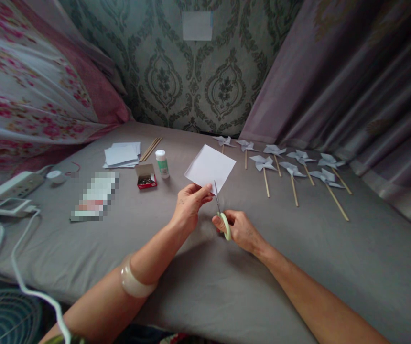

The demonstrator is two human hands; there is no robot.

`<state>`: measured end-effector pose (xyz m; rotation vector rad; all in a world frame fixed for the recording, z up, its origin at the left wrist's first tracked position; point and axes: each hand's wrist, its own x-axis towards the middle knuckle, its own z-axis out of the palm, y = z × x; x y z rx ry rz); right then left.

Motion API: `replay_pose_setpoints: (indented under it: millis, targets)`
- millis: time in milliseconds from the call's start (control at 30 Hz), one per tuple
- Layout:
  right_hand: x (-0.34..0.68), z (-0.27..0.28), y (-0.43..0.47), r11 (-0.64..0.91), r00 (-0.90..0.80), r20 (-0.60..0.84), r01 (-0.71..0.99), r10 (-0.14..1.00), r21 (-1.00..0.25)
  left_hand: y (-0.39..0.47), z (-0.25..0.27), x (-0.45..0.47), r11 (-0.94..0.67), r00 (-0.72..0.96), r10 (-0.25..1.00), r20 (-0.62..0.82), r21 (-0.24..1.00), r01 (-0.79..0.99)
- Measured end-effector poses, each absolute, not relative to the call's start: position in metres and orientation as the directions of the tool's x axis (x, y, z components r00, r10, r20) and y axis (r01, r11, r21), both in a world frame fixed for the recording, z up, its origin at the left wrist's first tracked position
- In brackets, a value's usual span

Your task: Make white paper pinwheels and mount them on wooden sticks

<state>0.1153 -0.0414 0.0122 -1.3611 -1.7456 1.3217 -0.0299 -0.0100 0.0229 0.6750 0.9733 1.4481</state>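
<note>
A square sheet of white paper [210, 165] is pinched along its lower edge by my left hand [191, 203], which holds it above the grey cloth with one corner towards me. My right hand [239, 227] grips a pair of scissors [226, 228] with pale green handles. Their blades point away from me and meet the paper's near corner, just right of my left thumb. I cannot tell how far the blades are into the paper. Part of the scissor handles is hidden by my right fingers.
Several paper pinwheels [291, 169] on sticks lie at the right. Behind my left hand stand a glue bottle [162, 165] and a small red box [146, 179] of metal pieces. Further left are stacked papers [121, 155], wooden sticks [151, 149] and a power strip [8, 191] with white cables.
</note>
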Motion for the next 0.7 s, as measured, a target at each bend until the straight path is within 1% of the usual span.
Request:
replay_pose_setpoints:
  millis: [200,533,700]
  targets:
    - [0.116,0.008,-0.041,0.015,-0.326,-0.122,0.389,0.937,-0.921,-0.01,0.023,-0.03,0.057,-0.125,0.983,-0.138,0.863,-0.501]
    - [0.114,0.001,-0.041,-0.023,-0.282,-0.138,0.378,0.949,-0.926,-0.01,0.023,-0.031,0.062,-0.108,0.985,-0.135,0.86,-0.507]
    - [0.113,0.002,-0.041,-0.011,-0.275,-0.125,0.384,0.953,-0.923,-0.011,0.025,-0.031,0.068,-0.118,0.982,-0.148,0.858,-0.509]
